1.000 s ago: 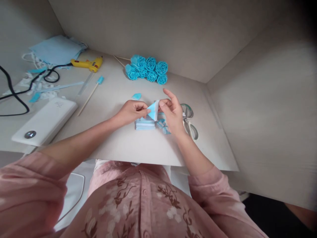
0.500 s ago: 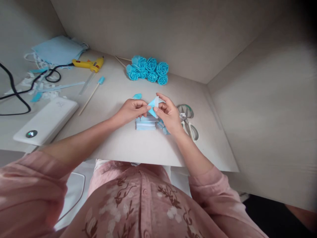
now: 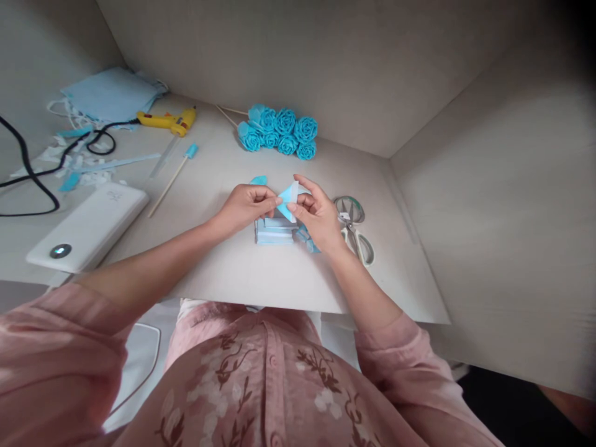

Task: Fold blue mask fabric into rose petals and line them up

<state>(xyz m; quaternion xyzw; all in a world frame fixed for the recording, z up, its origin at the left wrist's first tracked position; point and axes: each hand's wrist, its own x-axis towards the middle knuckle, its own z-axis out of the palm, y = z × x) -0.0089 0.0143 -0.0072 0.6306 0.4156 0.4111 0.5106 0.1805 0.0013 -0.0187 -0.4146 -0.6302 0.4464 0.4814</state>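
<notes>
Item: folded blue-and-white piece (image 3: 288,195), being held between both hands, above the counter (image 3: 223,276), appearing just beyond the strip stack (image 3: 275,235). Orientation: narrow end is pointing to the left hand (image 3: 248,202); long pale edge is facing right, running near to far. Left hand: pinching the narrow end. Right hand (image 3: 319,214): thumb is pressing near the pale edge, forefinger arching loosely above. Neither is nearer; both are touching it.

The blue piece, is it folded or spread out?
Folded, it seems: the blue piece makes a triangle with a pale edge, pinched by the left hand and right hand.
</notes>
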